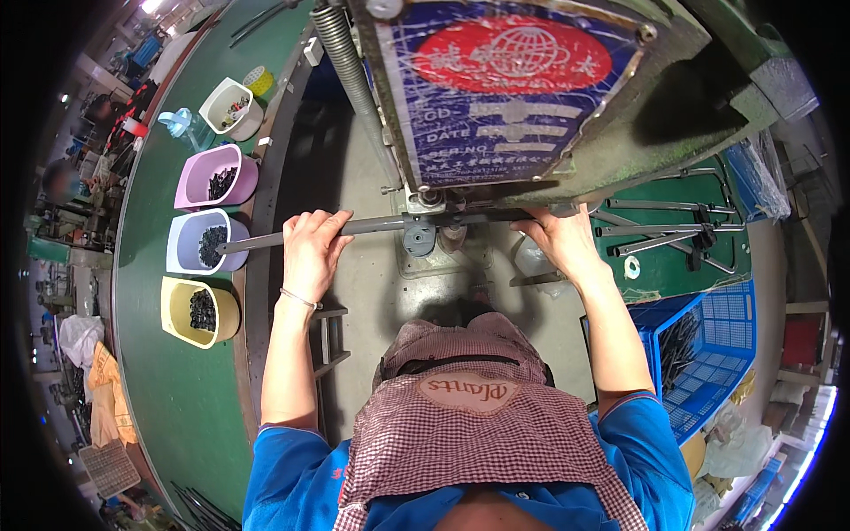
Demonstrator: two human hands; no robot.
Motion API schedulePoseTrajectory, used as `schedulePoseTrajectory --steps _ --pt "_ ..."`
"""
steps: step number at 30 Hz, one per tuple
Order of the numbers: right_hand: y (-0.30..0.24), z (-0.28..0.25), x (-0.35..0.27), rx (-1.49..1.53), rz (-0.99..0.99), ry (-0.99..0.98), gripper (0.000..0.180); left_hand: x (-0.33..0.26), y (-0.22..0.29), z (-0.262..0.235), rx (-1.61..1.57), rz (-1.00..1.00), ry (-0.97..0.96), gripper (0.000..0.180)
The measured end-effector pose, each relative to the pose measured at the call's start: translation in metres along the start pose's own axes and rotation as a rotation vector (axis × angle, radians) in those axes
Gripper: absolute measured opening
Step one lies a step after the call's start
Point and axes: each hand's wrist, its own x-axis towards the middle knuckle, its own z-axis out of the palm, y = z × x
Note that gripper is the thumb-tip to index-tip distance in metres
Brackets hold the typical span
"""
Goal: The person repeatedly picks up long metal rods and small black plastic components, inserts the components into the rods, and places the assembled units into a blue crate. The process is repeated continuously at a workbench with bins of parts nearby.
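Note:
A dark grey metal tube [376,225] lies crosswise under the head of a large green machine [637,133]. My left hand [310,248] is closed round the tube near its left end, with the open tube end sticking out past it. Over at the right part of the tube, my right hand [565,241] grips it with the thumb in front; its other fingers are partly hidden by the machine. Between my hands the tube passes over a round grey metal support [419,240], close below the machine's tool holder [425,202].
On the green bench [146,292] to the left stand a yellow bin [232,310], a blue bin [181,239], a pink bin [190,188] and a white bin [212,108], holding small parts. Folding tube frames [660,237] lie on the right table; a blue crate [722,354] stands nearer.

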Motion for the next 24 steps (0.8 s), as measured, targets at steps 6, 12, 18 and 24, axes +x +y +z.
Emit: schedulePoseTrajectory --steps 6,12,18,24 --pt "-0.001 -0.001 0.004 0.024 0.007 -0.032 0.039 0.003 -0.004 -0.003 0.004 0.039 0.002 0.037" --pt "-0.016 0.007 0.017 -0.076 -0.204 -0.010 0.027 0.028 -0.001 -0.043 -0.250 0.033 -0.254 0.036" --pt "0.026 -0.040 -0.040 0.129 -0.052 -0.095 0.032 0.074 -0.051 -0.012 -0.416 -0.068 -0.327 0.026" --pt "0.122 -0.130 -0.122 0.124 0.135 -0.210 0.033 0.152 -0.125 0.101 0.003 -0.066 -0.294 0.021"
